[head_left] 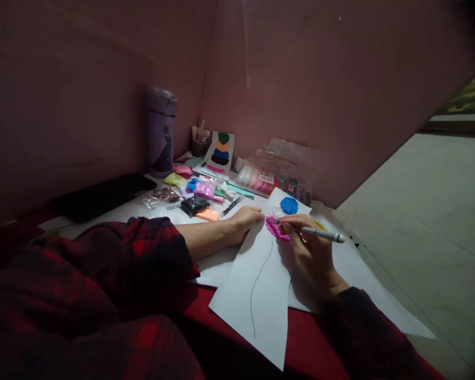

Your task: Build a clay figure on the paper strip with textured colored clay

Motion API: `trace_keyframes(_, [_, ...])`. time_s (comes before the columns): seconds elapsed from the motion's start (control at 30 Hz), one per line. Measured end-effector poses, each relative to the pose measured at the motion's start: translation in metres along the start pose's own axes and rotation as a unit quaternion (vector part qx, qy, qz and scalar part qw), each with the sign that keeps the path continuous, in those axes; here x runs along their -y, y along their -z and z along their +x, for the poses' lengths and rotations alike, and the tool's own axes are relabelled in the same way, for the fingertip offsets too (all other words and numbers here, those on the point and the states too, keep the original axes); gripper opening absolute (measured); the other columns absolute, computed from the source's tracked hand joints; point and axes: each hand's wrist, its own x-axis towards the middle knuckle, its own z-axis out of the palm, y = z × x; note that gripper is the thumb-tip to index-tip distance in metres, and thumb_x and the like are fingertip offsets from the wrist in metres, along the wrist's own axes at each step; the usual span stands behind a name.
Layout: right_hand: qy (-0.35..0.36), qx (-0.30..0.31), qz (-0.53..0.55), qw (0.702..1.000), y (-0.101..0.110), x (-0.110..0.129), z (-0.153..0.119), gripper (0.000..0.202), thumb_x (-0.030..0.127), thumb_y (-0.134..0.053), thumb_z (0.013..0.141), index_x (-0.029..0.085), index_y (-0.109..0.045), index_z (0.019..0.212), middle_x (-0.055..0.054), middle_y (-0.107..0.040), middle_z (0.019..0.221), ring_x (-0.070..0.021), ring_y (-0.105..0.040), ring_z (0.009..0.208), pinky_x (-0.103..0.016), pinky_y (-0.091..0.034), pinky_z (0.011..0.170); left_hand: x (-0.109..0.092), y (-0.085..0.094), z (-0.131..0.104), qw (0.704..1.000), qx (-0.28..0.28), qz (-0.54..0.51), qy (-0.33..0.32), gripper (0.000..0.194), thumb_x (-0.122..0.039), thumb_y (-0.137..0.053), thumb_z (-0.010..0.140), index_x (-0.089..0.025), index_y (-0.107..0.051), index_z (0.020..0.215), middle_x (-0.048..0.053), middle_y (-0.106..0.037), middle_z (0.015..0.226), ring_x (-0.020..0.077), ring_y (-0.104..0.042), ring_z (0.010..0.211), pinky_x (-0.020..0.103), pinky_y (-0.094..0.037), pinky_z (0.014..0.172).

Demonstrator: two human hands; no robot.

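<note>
My left hand (245, 224) is closed on the left edge of a long white sheet of paper (241, 295), thumb towards the top. In my right hand (311, 256) is a slim fork (322, 234) with a grey-and-white striped handle, its metal tip touching a patch of pink clay (275, 228) on the sheet. Part of that patch lies hidden behind my fingers. Above it sit a whitish clay patch (277, 211) and a round, rough-textured blue one (288, 205). A thin curved pencil line (252, 298) runs down the paper from the pink patch.
Packets of coloured clay (196, 204) and a black pen (231, 206) lie beyond my left arm. Further back stand a purple bottle (162, 137), a card with coloured shapes (220, 153) and a clear plastic bag (285, 169). A dark flat object (106, 196) lies left.
</note>
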Motion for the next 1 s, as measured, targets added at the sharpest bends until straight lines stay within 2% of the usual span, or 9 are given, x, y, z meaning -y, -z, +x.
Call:
trace_keyframes(0.07, [0.002, 0.0, 0.005, 1.0, 0.0003, 0.001, -0.0003, 0.012, 0.009, -0.058, 0.087, 0.02, -0.064, 0.086, -0.004, -0.067, 0.084, -0.0182, -0.062, 0.081, -0.037, -0.049, 0.076, 0.0008, 0.0009, 0.0014, 0.999, 0.027, 0.017, 0.003, 0.012, -0.02, -0.053, 0.087, -0.011, -0.059, 0.092, 0.004, -0.061, 0.082, 0.0135, -0.059, 0.067, 0.028, -0.05, 0.059])
trace_keyframes(0.1, [0.004, 0.001, 0.007, 1.0, 0.0006, 0.0016, -0.0005, 0.012, 0.009, -0.058, 0.087, 0.02, -0.064, 0.086, -0.004, -0.067, 0.084, -0.0181, -0.062, 0.081, -0.037, -0.049, 0.076, 0.001, 0.0012, 0.0019, 0.999, 0.037, 0.022, 0.0, 0.007, -0.013, -0.052, 0.085, -0.012, -0.056, 0.081, 0.002, -0.057, 0.068, 0.0121, -0.055, 0.056, 0.025, -0.045, 0.051])
trace_keyframes(0.2, [0.01, -0.002, 0.006, 1.0, 0.0014, 0.0026, -0.0009, 0.012, 0.009, -0.058, 0.087, 0.02, -0.063, 0.086, -0.003, -0.067, 0.083, -0.0179, -0.061, 0.08, -0.036, -0.049, 0.075, 0.0014, 0.0018, 0.0027, 0.998, 0.05, 0.027, -0.014, 0.017, -0.002, -0.046, 0.075, -0.016, -0.046, 0.064, -0.002, -0.046, 0.051, 0.0113, -0.046, 0.042, 0.023, -0.035, 0.041])
trace_keyframes(0.33, [0.016, -0.012, 0.001, 1.0, 0.0015, 0.0029, -0.0003, 0.012, 0.008, -0.057, 0.086, 0.019, -0.063, 0.087, -0.004, -0.066, 0.084, -0.0179, -0.061, 0.082, -0.036, -0.05, 0.075, 0.0013, 0.0017, 0.0029, 0.998, 0.053, 0.028, -0.021, 0.016, -0.002, -0.046, 0.069, -0.017, -0.044, 0.063, -0.002, -0.047, 0.049, 0.0113, -0.046, 0.04, 0.022, -0.032, 0.041])
trace_keyframes(0.5, [0.027, 0.005, -0.015, 1.0, 0.0009, 0.0044, 0.0019, 0.013, 0.007, -0.058, 0.086, 0.019, -0.064, 0.086, -0.005, -0.067, 0.084, -0.0181, -0.063, 0.082, -0.035, -0.049, 0.076, 0.0016, 0.0008, 0.0033, 0.998, 0.048, 0.026, -0.022, 0.014, -0.003, -0.046, 0.067, -0.017, -0.045, 0.064, -0.001, -0.049, 0.05, 0.012, -0.047, 0.041, 0.022, -0.032, 0.041])
trace_keyframes(0.77, [0.019, 0.027, -0.008, 0.999, 0.0048, 0.0067, 0.002, 0.015, 0.007, -0.056, 0.087, 0.02, -0.062, 0.084, -0.002, -0.066, 0.082, -0.0176, -0.063, 0.078, -0.035, -0.049, 0.073, 0.0026, 0.0014, 0.0041, 0.999, 0.044, 0.024, -0.019, 0.013, -0.004, -0.047, 0.067, -0.016, -0.046, 0.064, 0.0, -0.05, 0.051, 0.0121, -0.048, 0.041, 0.022, -0.032, 0.042])
trace_keyframes(1.0, [0.023, 0.01, -0.014, 1.0, 0.004, 0.0069, 0.0013, 0.015, 0.007, -0.055, 0.087, 0.02, -0.063, 0.086, -0.004, -0.066, 0.083, -0.0182, -0.063, 0.079, -0.035, -0.05, 0.07, 0.0015, 0.0009, 0.0034, 0.999, 0.038, 0.023, -0.019, 0.016, -0.003, -0.047, 0.067, -0.017, -0.043, 0.062, -0.001, -0.048, 0.049, 0.0115, -0.045, 0.039, 0.022, -0.031, 0.042])
